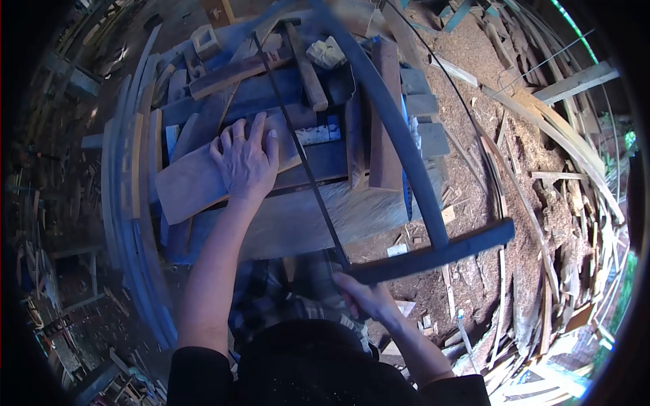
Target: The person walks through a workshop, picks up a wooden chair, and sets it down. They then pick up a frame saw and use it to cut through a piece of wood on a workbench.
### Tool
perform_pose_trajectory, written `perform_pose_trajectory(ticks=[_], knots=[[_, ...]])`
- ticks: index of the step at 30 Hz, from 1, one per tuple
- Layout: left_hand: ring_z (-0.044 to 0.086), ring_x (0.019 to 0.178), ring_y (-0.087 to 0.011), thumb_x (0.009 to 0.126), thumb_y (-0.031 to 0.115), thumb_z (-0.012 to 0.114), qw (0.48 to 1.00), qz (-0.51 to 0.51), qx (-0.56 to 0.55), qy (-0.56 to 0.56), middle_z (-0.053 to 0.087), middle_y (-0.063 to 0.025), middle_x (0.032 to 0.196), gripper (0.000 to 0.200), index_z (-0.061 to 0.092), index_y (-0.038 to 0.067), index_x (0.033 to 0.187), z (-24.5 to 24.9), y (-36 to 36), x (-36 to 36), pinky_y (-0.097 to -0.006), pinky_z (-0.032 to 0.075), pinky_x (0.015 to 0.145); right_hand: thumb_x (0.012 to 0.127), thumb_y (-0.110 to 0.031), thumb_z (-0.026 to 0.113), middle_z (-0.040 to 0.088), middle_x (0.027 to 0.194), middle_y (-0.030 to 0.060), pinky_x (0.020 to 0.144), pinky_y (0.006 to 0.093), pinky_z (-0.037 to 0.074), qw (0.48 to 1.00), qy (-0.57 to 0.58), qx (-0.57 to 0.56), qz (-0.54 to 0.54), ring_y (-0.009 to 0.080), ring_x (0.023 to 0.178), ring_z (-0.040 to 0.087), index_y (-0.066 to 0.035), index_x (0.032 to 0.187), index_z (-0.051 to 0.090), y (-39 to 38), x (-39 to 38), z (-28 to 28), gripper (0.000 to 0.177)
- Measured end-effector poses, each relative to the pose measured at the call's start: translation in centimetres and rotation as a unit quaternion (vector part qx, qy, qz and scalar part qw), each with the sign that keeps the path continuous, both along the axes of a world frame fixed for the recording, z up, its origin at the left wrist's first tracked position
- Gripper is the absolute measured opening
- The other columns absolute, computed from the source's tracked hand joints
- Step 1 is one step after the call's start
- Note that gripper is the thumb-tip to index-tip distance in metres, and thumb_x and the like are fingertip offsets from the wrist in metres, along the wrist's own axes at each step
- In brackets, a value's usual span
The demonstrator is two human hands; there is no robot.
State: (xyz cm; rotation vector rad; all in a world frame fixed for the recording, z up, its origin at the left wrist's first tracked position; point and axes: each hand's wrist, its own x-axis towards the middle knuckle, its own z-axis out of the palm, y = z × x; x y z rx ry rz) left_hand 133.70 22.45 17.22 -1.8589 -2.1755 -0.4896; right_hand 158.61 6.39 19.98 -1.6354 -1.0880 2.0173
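Observation:
A wooden frame saw [401, 152] slants across the view, its thin dark blade [302, 149] on the left and its crossbar [467, 245] toward me. My right hand [365, 299] is closed around the near end of the saw, by the foot of the blade. Palm down with fingers spread, my left hand [248, 166] presses on a flat wooden board [189, 184] lying on the workbench [298, 220]. The blade passes over the board's right end, just right of my left fingers. Under my right hand, the grip is partly hidden.
Beyond the board lie a hammer [306, 71], a pale crumpled lump [326, 53] and several wood offcuts. Long planks [128, 169] line the bench's left side. Sawdust [467, 95] and thin wood strips cover the ground at right.

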Motion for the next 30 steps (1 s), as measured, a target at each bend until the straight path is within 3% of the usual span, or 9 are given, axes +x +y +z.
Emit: perform_pose_trajectory(ticks=[2,7,10,13,16,18,23,26,30], knots=[[0.047,0.115,-0.0273,0.094,0.038,0.048,1.0,-0.005,0.0,0.007,0.055,-0.011,0.121,0.041,0.056,0.019,0.129,-0.1,-0.3,0.1,-0.0504,0.025,0.103,0.091,-0.035,0.063,0.051,0.051,0.0009,0.036,0.0234,0.039,0.999,0.005,0.02,0.034,0.0088,0.039,0.05,-0.001,0.077,0.06,2.6,-0.6,-0.8,0.037],[0.046,0.116,-0.0273,0.094,0.039,0.048,1.0,0.005,0.005,0.003,0.054,-0.011,0.122,0.041,0.056,0.019,0.129,-0.3,-0.1,0.0,-0.0502,0.025,0.104,0.092,-0.035,0.063,0.051,0.048,0.0013,0.035,0.025,0.036,0.996,0.045,0.06,-0.055,0.0091,0.038,0.049,0.0,0.077,0.06,8.1,-5.2,-0.4,0.037],[0.046,0.117,-0.027,0.094,0.039,0.048,1.0,0.008,0.013,-0.004,0.055,-0.0109,0.122,0.041,0.056,0.019,0.129,-0.4,-0.1,0.1,-0.0501,0.025,0.104,0.092,-0.035,0.063,0.051,0.049,0.0014,0.035,0.0256,0.037,0.996,0.007,0.086,0.004,0.0093,0.037,0.049,0.0,0.077,0.06,4.8,-2.0,-1.3,0.037],[0.046,0.117,-0.027,0.094,0.039,0.047,1.0,0.005,0.005,-0.006,0.055,-0.0108,0.121,0.041,0.057,0.019,0.129,-0.3,-0.1,0.0,-0.0498,0.025,0.104,0.092,-0.033,0.063,0.051,0.049,0.0012,0.035,0.0252,0.037,0.998,-0.06,0.01,0.034,0.0095,0.037,0.049,-0.001,0.076,0.06,0.2,0.1,0.4,0.036],[0.047,0.115,-0.0271,0.094,0.039,0.048,1.0,-0.001,0.0,-0.005,0.056,-0.0108,0.12,0.041,0.057,0.019,0.128,0.0,-0.1,0.1,-0.0497,0.025,0.103,0.092,-0.033,0.063,0.051,0.048,0.001,0.035,0.025,0.036,0.996,-0.047,-0.067,-0.024,0.0093,0.036,0.048,-0.001,0.075,0.059,-1.2,0.1,-0.2,0.036],[0.047,0.116,-0.0274,0.095,0.038,0.047,1.0,0.001,-0.005,0.004,0.055,-0.0099,0.121,0.04,0.056,0.02,0.13,-0.1,-0.4,0.0,-0.0497,0.026,0.103,0.092,-0.032,0.064,0.05,0.048,0.0014,0.035,0.0249,0.036,0.999,-0.017,0.043,0.026,0.0093,0.036,0.048,-0.001,0.074,0.059,1.7,-0.2,-2.1,0.036],[0.047,0.117,-0.0277,0.095,0.037,0.047,1.0,0.004,0.001,0.007,0.055,-0.0092,0.122,0.039,0.055,0.021,0.13,0.0,-0.2,0.1,-0.0497,0.026,0.103,0.092,-0.032,0.063,0.051,0.049,0.0009,0.035,0.0245,0.035,0.992,0.067,0.072,-0.078,0.0093,0.037,0.048,0.0,0.074,0.059,7.4,-4.8,-1.4,0.037],[0.048,0.113,-0.0263,0.094,0.037,0.05,0.999,0.005,0.034,0.002,0.056,-0.0106,0.117,0.038,0.059,0.018,0.126,-0.3,-0.1,0.1,-0.0483,0.027,0.102,0.092,-0.035,0.063,0.052,0.051,0.0005,0.035,0.0238,0.035,0.995,0.011,0.095,0.001,0.0083,0.038,0.048,-0.001,0.078,0.059,4.4,-1.9,-1.5,0.037],[0.048,0.113,-0.0264,0.094,0.037,0.049,1.0,0.002,0.022,-0.004,0.057,-0.0106,0.117,0.038,0.058,0.018,0.126,0.1,-0.1,0.1,-0.0489,0.027,0.102,0.091,-0.041,0.063,0.051,0.052,-0.0002,0.036,0.0241,0.037,0.999,-0.053,-0.005,0.01,0.0079,0.04,0.05,-0.003,0.084,0.058,-2.5,1.0,-1.6,0.039]])
